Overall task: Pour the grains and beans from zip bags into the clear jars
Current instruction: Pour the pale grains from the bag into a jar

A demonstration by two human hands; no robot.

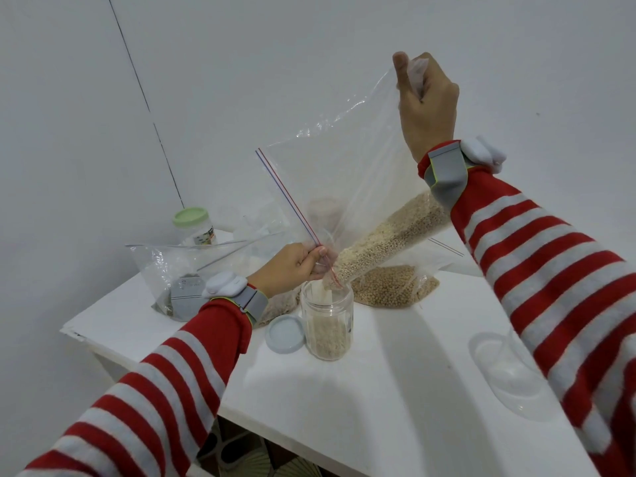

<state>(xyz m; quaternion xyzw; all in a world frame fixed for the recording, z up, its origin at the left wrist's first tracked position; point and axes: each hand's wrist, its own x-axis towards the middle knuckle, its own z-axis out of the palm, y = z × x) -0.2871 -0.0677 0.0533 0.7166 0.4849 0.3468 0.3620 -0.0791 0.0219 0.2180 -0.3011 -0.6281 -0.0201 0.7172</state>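
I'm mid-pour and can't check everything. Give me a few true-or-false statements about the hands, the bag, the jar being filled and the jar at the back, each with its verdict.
1. The right hand holds a corner of the zip bag high above the table. True.
2. The clear jar under the bag has its lid on. False: the blue-grey lid lies on the table beside the jar.
3. The left hand pinches the bag at its mouth, just above the jar. True.
4. The clear jar is full to the rim. False: the grain fills only the lower part.
5. The back jar has a green lid. True.
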